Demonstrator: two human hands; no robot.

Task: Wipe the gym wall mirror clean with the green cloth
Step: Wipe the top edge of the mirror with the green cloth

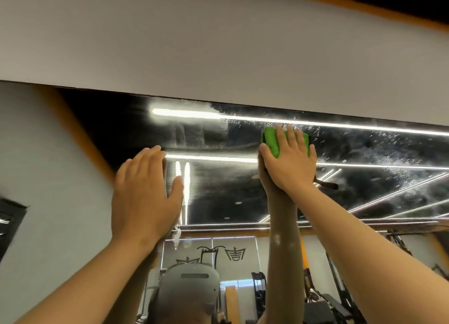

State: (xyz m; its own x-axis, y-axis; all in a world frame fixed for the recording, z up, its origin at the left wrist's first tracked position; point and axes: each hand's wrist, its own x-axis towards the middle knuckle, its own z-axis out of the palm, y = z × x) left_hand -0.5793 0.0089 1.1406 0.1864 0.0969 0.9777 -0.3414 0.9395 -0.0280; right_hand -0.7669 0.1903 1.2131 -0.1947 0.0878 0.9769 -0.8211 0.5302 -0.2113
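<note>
We press the green cloth (272, 143) flat against the mirror (218, 192) just below its top edge with the right hand (290, 162), fingers straight over it. Our left hand (143, 192) rests flat on the mirror, fingers extended, apart to the left. Droplets (393, 153) speckle the mirror at right.

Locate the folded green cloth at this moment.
In the head view, the folded green cloth is right of centre, pressed flat under the right hand against the wall mirror, just below its top edge.
</note>
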